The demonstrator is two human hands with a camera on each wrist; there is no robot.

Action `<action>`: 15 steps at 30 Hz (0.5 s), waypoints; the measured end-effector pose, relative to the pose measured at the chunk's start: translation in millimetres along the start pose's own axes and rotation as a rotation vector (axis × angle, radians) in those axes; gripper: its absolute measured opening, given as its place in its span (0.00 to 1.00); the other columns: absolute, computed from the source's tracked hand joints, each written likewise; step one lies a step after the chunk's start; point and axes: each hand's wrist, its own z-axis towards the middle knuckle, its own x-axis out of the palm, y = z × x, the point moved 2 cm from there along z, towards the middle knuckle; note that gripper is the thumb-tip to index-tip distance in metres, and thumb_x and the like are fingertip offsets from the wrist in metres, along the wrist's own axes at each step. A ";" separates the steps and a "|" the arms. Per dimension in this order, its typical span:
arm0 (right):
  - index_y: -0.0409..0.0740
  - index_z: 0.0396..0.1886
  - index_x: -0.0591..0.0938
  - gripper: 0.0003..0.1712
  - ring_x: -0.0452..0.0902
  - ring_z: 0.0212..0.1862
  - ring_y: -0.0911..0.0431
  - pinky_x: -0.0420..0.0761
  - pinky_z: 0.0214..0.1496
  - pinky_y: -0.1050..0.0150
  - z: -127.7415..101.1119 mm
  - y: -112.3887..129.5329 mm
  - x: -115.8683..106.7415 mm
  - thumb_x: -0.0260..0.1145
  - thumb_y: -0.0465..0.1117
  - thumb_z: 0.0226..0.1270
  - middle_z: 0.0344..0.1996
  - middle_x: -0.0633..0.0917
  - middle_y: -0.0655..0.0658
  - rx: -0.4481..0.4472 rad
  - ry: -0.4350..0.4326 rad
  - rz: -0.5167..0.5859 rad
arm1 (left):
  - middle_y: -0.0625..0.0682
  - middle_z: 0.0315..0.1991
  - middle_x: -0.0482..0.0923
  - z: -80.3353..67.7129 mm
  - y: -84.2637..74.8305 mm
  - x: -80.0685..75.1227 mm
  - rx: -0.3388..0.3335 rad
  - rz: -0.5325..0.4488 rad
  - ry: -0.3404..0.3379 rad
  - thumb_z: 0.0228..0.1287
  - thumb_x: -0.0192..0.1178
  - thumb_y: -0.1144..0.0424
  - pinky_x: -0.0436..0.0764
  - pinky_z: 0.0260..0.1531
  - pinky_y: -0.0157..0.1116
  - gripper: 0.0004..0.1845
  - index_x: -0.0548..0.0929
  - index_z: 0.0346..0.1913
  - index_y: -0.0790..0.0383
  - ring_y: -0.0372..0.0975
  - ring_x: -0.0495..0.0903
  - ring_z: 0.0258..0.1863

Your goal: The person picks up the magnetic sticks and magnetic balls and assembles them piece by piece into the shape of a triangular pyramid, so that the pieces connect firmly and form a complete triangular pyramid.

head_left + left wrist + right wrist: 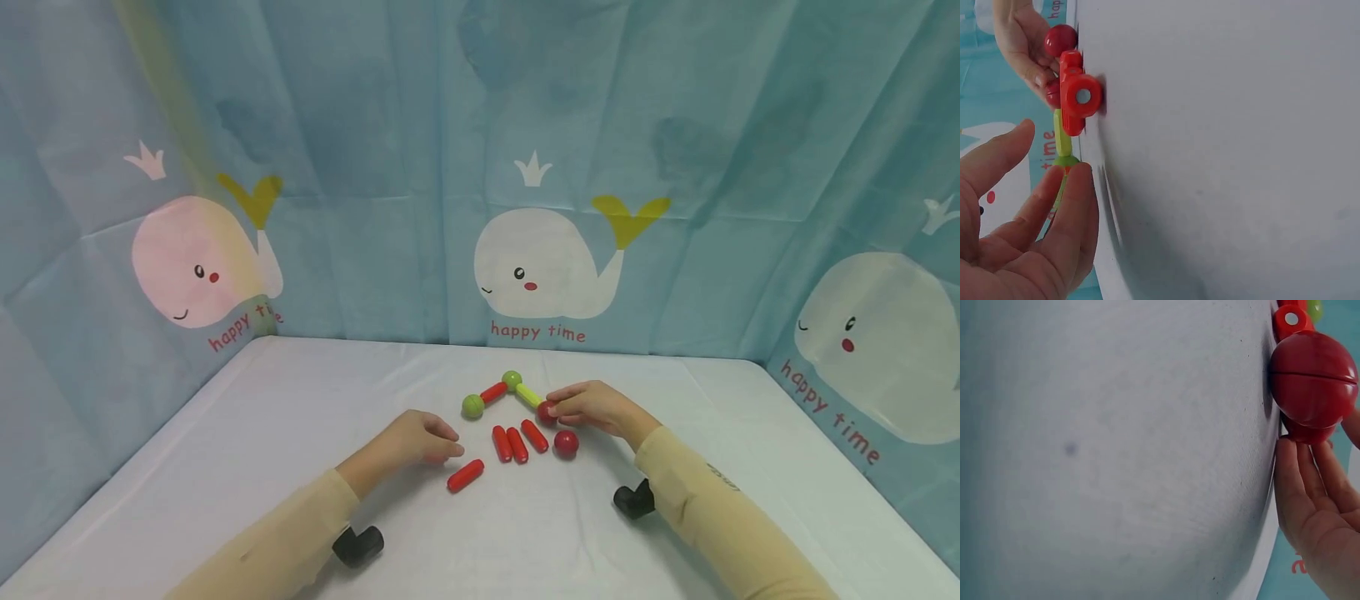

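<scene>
My right hand [597, 407] holds a red ball [546, 413] between thumb and fingers, at the end of a yellow-green rod [528, 395]. That rod leads up to a green ball [512, 381], from which a red rod [493, 392] runs to another green ball [472, 407]. A second red ball [1314, 378] lies just in front of the right fingers. My left hand [422, 439] hovers with relaxed fingers and an empty grasp, thumb apart in the left wrist view. Closest to it is a loose red rod [465, 476] with a silver disc [1084, 96] on its end.
Three more red rods [517, 445] lie side by side between the hands. All pieces rest on a white-covered table [300, 400]. A blue curtain [390, 250] printed with whales hangs round its back and sides. Black wrist devices [358, 547] jut below both sleeves.
</scene>
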 end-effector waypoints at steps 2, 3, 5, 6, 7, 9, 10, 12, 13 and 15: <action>0.39 0.61 0.81 0.25 0.81 0.57 0.51 0.82 0.60 0.57 -0.9 0.1 0.5 0.70 0.42 0.65 0.60 0.82 0.38 0.005 -0.003 0.009 | 0.49 0.33 0.84 -3.4 2.6 1.0 0.019 0.011 0.013 0.56 0.73 0.56 0.82 0.39 0.35 0.11 0.87 0.40 0.56 0.38 0.81 0.32; 0.39 0.61 0.81 0.25 0.81 0.57 0.51 0.82 0.60 0.57 -1.2 0.1 0.6 0.70 0.42 0.65 0.59 0.82 0.38 0.008 -0.006 0.013 | 0.49 0.33 0.84 -4.9 3.6 1.6 0.030 0.012 0.020 0.56 0.73 0.57 0.81 0.39 0.35 0.11 0.87 0.40 0.56 0.38 0.80 0.31; 0.39 0.60 0.81 0.25 0.82 0.56 0.52 0.82 0.60 0.57 -1.7 0.1 0.7 0.70 0.42 0.65 0.59 0.82 0.38 0.012 -0.011 0.018 | 0.48 0.32 0.84 -7.1 5.0 3.2 0.047 0.009 0.029 0.55 0.73 0.57 0.81 0.38 0.35 0.11 0.87 0.39 0.56 0.38 0.80 0.31; 0.39 0.60 0.81 0.25 0.82 0.55 0.52 0.82 0.60 0.57 -1.9 0.1 0.6 0.70 0.42 0.65 0.58 0.83 0.38 0.013 -0.013 0.022 | 0.48 0.32 0.84 -7.9 5.5 4.2 0.053 0.009 0.032 0.55 0.73 0.57 0.81 0.38 0.35 0.10 0.87 0.39 0.56 0.38 0.80 0.31; 0.39 0.60 0.81 0.25 0.82 0.54 0.53 0.82 0.60 0.57 -2.0 0.0 0.5 0.70 0.42 0.65 0.58 0.83 0.38 0.014 -0.016 0.026 | 0.48 0.33 0.84 -8.5 5.6 5.1 0.057 0.007 0.034 0.55 0.73 0.57 0.81 0.38 0.35 0.10 0.88 0.39 0.56 0.38 0.80 0.31; 0.38 0.60 0.81 0.24 0.83 0.53 0.53 0.82 0.59 0.57 -2.2 -0.1 0.2 0.70 0.42 0.65 0.58 0.83 0.38 0.014 -0.020 0.032 | 0.48 0.33 0.83 -9.7 5.5 7.1 0.051 0.010 0.034 0.54 0.74 0.56 0.81 0.38 0.35 0.11 0.87 0.39 0.55 0.39 0.79 0.32; 0.38 0.59 0.81 0.24 0.83 0.52 0.54 0.82 0.59 0.57 -2.2 -0.1 0.2 0.70 0.42 0.65 0.57 0.84 0.38 0.014 -0.021 0.034 | 0.48 0.34 0.83 -10.1 5.3 8.0 0.047 0.013 0.034 0.54 0.74 0.56 0.81 0.38 0.36 0.12 0.87 0.39 0.54 0.39 0.79 0.32; 0.38 0.59 0.82 0.24 0.83 0.51 0.55 0.82 0.59 0.58 -2.1 -0.3 0.1 0.70 0.42 0.65 0.57 0.84 0.38 0.015 -0.023 0.041 | 0.48 0.35 0.83 -11.3 4.6 9.5 0.038 0.020 0.037 0.53 0.74 0.55 0.82 0.39 0.36 0.12 0.87 0.40 0.54 0.39 0.79 0.33; 0.38 0.59 0.82 0.24 0.83 0.51 0.55 0.83 0.59 0.58 -2.0 -0.4 0.1 0.70 0.42 0.66 0.57 0.84 0.38 0.016 -0.024 0.043 | 0.48 0.35 0.83 -11.8 4.3 10.3 0.034 0.023 0.040 0.53 0.74 0.55 0.82 0.39 0.36 0.13 0.87 0.40 0.54 0.39 0.79 0.33; 0.38 0.59 0.82 0.24 0.84 0.51 0.55 0.83 0.59 0.58 -1.5 -0.6 0.2 0.70 0.42 0.65 0.57 0.84 0.39 0.020 -0.024 0.047 | 0.48 0.36 0.83 -13.3 3.3 11.6 0.031 0.017 0.049 0.53 0.75 0.56 0.82 0.38 0.36 0.13 0.87 0.41 0.54 0.39 0.79 0.34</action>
